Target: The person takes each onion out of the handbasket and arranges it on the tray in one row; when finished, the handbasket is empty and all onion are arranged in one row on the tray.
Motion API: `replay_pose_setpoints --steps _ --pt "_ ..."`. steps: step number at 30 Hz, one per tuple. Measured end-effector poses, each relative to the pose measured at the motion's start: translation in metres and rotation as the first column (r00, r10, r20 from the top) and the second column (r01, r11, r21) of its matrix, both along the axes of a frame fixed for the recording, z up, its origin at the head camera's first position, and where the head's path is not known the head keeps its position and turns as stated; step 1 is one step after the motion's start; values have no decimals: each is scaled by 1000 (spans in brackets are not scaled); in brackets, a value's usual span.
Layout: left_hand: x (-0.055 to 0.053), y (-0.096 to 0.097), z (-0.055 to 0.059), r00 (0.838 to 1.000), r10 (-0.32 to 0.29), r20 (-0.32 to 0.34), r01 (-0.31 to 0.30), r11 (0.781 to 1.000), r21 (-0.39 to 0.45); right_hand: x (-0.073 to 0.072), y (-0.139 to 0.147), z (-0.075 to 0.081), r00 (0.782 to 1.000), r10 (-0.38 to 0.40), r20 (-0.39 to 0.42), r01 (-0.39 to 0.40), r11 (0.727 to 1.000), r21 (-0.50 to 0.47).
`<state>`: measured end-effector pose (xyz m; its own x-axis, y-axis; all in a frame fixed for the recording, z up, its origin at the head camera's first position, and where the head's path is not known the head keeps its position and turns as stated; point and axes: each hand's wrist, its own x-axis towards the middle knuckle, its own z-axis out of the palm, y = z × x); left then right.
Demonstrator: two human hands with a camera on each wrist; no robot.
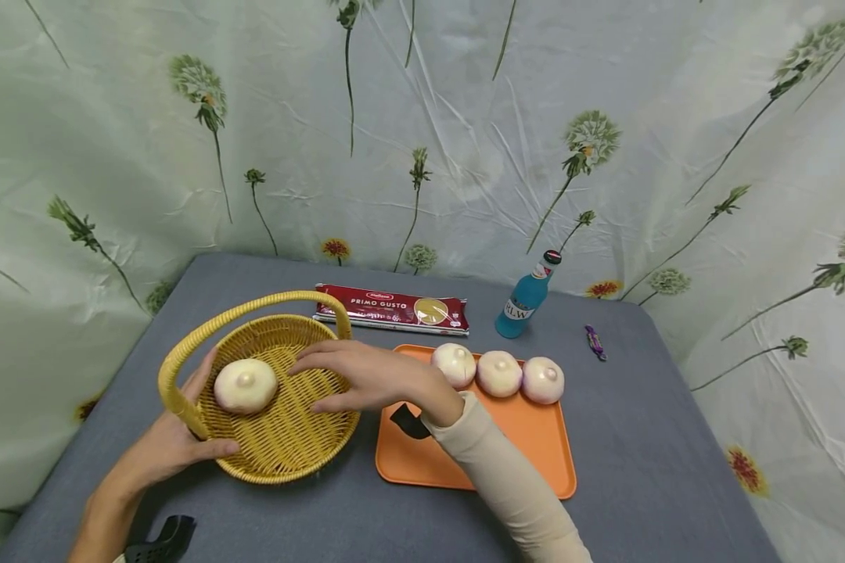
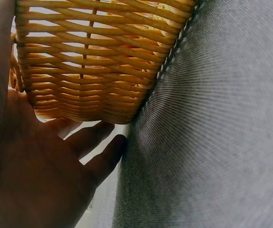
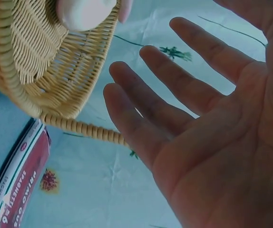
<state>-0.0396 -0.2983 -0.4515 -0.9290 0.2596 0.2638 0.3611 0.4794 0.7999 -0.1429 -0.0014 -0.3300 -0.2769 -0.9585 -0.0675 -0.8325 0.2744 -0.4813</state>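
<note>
A yellow wicker basket with an arched handle stands at the left of the table. Inside it, toward the left wall, lies a pale, purple-tinged onion. My left hand holds the basket's left side, thumb along the near rim and fingers against the outer wall; the left wrist view shows those fingers spread beside the weave. Over the basket's right part hovers my right hand, palm down. Its fingers are extended and apart, with nothing between them. Three similar onions sit in a row on an orange tray.
Behind the basket lies a red spaghetti packet. A blue bottle stands at the back, with a small purple-wrapped candy to its right. A flowered cloth hangs behind the grey table.
</note>
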Motion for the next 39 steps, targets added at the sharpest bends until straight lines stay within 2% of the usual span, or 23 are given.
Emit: replay_pose_setpoints --steps 6,13,19,26,34,39 --pt "0 1 2 1000 3 19 -3 1000 -1 -3 -14 -2 999 19 30 -20 1000 24" --pt "1 1 1 1000 -6 21 6 1000 12 -5 -30 -10 1000 20 8 -21 999 31" --pt "1 1 1 1000 -11 20 11 1000 20 -9 -45 -12 996 45 75 -45 999 3" --pt "1 1 -1 1000 -6 26 5 1000 12 -10 -62 -19 999 -33 40 31 998 58" --pt "1 0 -1 999 -6 49 5 1000 10 -4 -74 -21 991 -128 30 126 990 66" --pt "1 -1 -1 999 -6 42 6 1000 2 -3 -83 -22 989 -147 30 144 987 76"
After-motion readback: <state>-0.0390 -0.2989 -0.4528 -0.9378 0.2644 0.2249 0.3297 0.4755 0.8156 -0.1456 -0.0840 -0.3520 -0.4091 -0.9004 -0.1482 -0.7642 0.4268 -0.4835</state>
